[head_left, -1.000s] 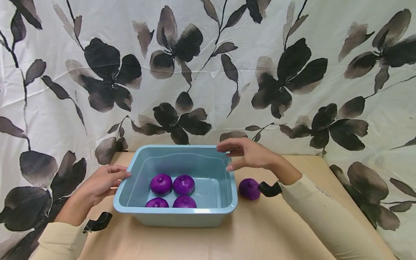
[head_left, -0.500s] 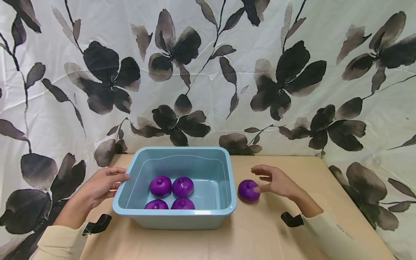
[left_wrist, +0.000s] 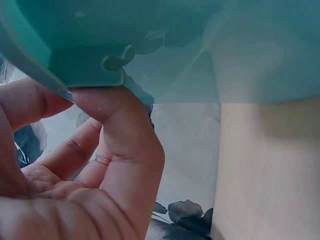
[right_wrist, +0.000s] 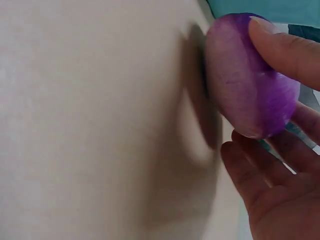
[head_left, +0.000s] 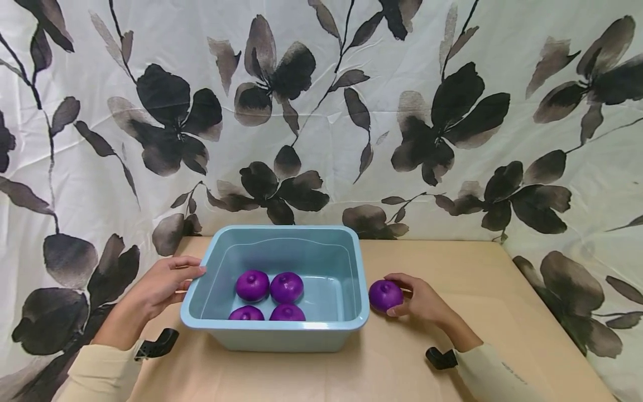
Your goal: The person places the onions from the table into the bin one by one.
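A light-blue plastic bin (head_left: 281, 325) stands on the table, and purple onions (head_left: 253, 285) lie inside it toward the left. My left hand (head_left: 163, 282) pinches the bin's left rim; in the left wrist view the thumb and a finger close on the bin's edge (left_wrist: 95, 86). Just outside the right wall, my right hand (head_left: 422, 301) grips another purple onion (head_left: 384, 296) between thumb and fingers. Seen from the right wrist, this onion (right_wrist: 235, 80) shows a paler side, with its shadow on the table beside it. Whether it touches the table I cannot tell.
The tan tabletop (head_left: 442, 262) extends to the right of the bin and in front of it. Behind the table hangs a white cloth (head_left: 331, 139) printed with dark flowers, which also runs down both sides.
My right hand has moved from the bin's right rim, right and down to the onion outside, and now grips it. My left hand stays on the left rim.
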Motion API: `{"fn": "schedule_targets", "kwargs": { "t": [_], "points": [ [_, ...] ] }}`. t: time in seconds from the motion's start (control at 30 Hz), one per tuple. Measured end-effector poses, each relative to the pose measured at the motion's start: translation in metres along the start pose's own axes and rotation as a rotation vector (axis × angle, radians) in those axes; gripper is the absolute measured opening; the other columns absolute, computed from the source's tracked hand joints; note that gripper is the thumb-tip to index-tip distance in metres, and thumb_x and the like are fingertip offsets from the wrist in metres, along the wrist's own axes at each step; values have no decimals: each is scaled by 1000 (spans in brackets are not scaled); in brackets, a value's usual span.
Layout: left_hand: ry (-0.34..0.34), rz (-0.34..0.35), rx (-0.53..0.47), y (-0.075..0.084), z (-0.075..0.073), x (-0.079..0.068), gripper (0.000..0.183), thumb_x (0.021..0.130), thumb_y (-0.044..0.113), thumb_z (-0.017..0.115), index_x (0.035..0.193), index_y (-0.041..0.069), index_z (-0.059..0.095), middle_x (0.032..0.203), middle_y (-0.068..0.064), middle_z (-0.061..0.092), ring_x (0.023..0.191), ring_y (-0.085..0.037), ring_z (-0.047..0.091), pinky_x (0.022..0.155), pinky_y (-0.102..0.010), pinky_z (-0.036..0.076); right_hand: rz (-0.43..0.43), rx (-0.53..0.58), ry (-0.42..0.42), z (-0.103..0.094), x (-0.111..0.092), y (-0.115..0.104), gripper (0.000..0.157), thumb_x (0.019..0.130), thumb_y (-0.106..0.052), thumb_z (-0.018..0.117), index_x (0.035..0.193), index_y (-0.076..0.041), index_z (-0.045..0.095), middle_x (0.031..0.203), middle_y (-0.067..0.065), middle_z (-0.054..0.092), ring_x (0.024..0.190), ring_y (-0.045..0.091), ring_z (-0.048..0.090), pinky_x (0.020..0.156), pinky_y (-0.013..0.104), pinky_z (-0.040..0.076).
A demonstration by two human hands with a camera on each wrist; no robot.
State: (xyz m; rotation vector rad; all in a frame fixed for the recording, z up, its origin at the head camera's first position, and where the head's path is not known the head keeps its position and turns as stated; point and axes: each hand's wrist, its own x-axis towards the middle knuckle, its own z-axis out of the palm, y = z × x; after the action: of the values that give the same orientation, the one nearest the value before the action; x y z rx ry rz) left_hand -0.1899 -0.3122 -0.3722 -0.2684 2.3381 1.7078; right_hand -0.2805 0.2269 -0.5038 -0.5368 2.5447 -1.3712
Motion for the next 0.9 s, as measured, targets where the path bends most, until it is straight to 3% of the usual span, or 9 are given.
{"fn": "schedule_targets", "kwargs": {
  "t": [0.3,0.57,0.67,0.9],
  "points": [
    [-12,26,-4,0,3,3,55,97,26,63,136,-8,46,97,4,68,84,-10,70,77,-32,61,45,-8,71,3,-4,-5,80,63,-19,93,134,-10,56,137,17,57,118,38,62,93,45,56],
    [-1,23,-12,2,2,1,64,96,28,64,145,-2,37,99,4,68,85,-11,70,78,-33,60,-17,38,71,-8,-12,-21,78,63,-21,93,132,-9,57,135,18,59,116,37,64,90,39,58],
    [5,24,-27,1,1,0,67,95,28,65,149,3,33,102,4,68,87,-12,71,79,-34,60,-44,49,80,-13,-14,-31,77,64,-21,92,131,-10,58,134,17,60,115,36,65,88,36,58],
    [-3,35,-40,-4,1,-2,69,95,27,64,151,5,31,106,3,67,89,-13,71,80,-36,60,-90,29,107,-24,-26,-58,74,64,-22,92,130,-12,60,132,13,62,116,33,64,91,31,56]
  ]
}}
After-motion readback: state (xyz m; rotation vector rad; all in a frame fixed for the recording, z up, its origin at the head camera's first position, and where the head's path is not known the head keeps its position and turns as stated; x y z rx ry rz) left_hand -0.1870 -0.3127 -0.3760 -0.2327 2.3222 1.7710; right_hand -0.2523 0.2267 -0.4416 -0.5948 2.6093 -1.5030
